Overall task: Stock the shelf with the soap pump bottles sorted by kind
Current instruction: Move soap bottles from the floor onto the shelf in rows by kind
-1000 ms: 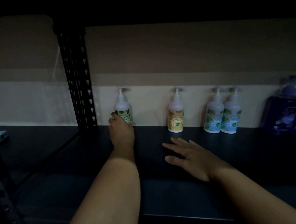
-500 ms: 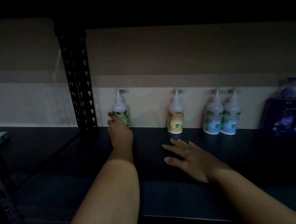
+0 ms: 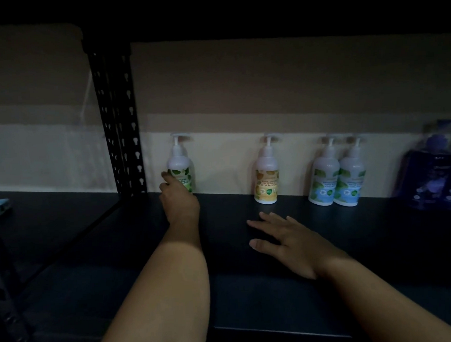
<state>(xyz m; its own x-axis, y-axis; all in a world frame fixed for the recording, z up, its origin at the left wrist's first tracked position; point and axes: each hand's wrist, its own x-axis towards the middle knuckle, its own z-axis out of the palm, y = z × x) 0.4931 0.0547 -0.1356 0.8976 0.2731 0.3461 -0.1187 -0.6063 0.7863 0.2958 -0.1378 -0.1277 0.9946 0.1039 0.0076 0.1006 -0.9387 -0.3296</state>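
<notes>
The green soap bottle (image 3: pixel 181 171) is held at the back of the shelf (image 3: pixel 381 240) by the left hand (image 3: pixel 180 202), while the right hand (image 3: pixel 289 242) is laid flat and open.

- One view only, from a camera worn on the person's head, looking forward and slightly down into a dim shelf (image 3: pixel 355 242) bay.
- It sits close: both forearms enter from the bottom edge and reach away from the lens.
- It faces the pale back wall (image 3: pixel 231 160) behind the shelf squarely.
- The black perforated upright (image 3: pixel 118 124) stands left of centre; the board above cuts off the top.
</notes>
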